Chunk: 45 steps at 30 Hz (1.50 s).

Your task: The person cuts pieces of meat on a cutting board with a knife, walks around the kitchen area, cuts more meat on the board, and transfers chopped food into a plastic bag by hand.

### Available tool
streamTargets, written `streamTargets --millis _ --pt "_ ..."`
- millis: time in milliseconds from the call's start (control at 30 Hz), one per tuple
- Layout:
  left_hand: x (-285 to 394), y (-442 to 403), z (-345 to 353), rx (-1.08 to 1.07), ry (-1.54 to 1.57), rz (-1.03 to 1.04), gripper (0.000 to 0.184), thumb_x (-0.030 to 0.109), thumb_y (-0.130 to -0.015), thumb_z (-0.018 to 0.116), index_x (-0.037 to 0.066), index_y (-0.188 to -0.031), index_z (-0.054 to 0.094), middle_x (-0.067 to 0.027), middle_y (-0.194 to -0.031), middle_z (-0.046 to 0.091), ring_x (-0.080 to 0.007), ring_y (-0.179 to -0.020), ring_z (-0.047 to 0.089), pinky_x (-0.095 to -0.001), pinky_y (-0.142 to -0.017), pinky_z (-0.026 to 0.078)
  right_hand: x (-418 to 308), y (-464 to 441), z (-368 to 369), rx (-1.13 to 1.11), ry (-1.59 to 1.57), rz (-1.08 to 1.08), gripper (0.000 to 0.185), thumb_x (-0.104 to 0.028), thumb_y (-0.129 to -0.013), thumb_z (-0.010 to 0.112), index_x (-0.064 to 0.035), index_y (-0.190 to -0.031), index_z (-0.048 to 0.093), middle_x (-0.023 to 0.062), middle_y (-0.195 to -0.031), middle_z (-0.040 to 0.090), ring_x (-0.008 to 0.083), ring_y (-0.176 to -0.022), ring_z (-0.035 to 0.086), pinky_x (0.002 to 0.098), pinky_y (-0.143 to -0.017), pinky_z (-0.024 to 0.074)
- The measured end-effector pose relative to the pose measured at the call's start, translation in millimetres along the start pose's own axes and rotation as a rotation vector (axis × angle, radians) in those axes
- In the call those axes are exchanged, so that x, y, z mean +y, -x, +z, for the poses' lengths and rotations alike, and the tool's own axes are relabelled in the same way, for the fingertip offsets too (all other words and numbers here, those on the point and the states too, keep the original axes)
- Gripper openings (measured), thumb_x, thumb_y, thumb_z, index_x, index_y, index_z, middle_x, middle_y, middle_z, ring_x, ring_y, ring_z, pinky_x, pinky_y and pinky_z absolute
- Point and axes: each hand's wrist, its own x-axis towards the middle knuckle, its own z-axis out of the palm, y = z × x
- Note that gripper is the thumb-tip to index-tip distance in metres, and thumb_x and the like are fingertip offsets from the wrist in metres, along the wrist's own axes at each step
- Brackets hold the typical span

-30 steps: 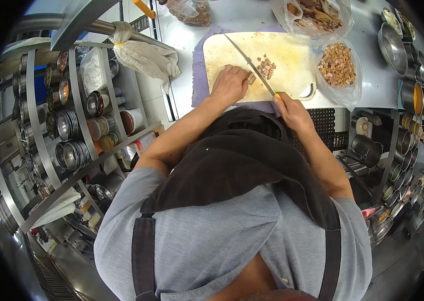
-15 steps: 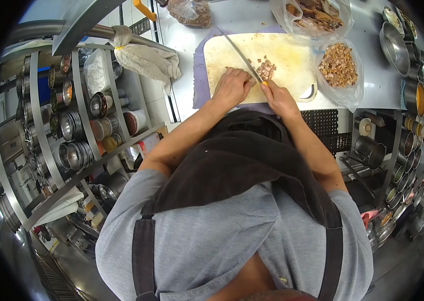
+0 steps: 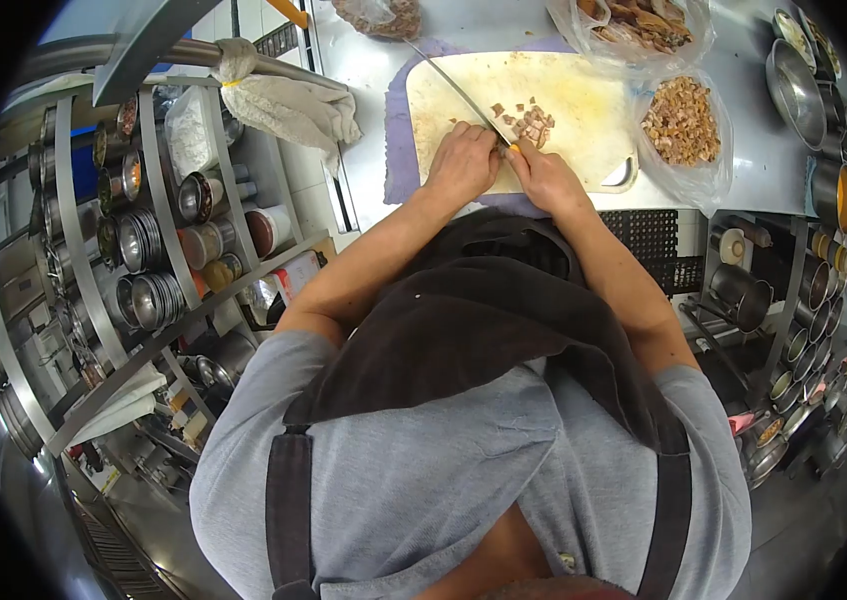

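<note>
Right of knife (image 3: 455, 91) and board (image 3: 588, 100), plastic bag (image 3: 700, 190) — diced pieces (image 3: 681, 125) inside

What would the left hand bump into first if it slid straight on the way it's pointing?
Probably the knife: its blade slants across just ahead of the left hand. How high the blade sits, or whether they touch, isn't clear.

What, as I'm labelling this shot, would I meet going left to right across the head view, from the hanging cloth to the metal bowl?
Hanging cloth → left hand → right hand → bagged diced pieces → metal bowl.
</note>
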Motion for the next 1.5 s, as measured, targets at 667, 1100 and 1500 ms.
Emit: streamTargets --millis 667,1100,1500 --pt "-4 6 1 0.041 -0.014 -0.009 0.01 0.006 -0.076 0.066 0.001 -0.085 0.063 -0.0148 -0.084 0.063 -0.0338 -0.085 0.057 -0.0427 -0.081 0.047 1 4 -5 -0.014 -0.02 -0.026 0.035 -0.035 -0.099 0.045 -0.0031 -0.106 0.057 0.0271 -0.076 0.063 0.0459 -0.074 0.062 0.0532 -0.067 0.0468" --pt "-1 12 2 0.069 -0.015 -0.037 0.007 0.009 -0.08 0.064 0.002 -0.08 0.065 -0.0128 -0.079 0.063 -0.0302 -0.084 0.058 -0.0402 -0.075 0.047 -6 25 -19 -0.141 0.018 0.022 0.034 -0.035 -0.099 0.045 -0.0042 -0.107 0.058 0.0282 -0.077 0.063 0.046 -0.077 0.062 0.0535 -0.069 0.0463" --pt "8 19 -11 0.077 -0.067 -0.079 0.007 0.008 -0.08 0.063 0.002 -0.08 0.065 -0.0127 -0.079 0.063 -0.0301 -0.082 0.057 -0.0404 -0.077 0.047 -3 37 -30 -0.078 -0.059 0.007 0.034 -0.035 -0.099 0.046 -0.0055 -0.11 0.058 0.0279 -0.075 0.063 0.0465 -0.074 0.061 0.0531 -0.067 0.0469"
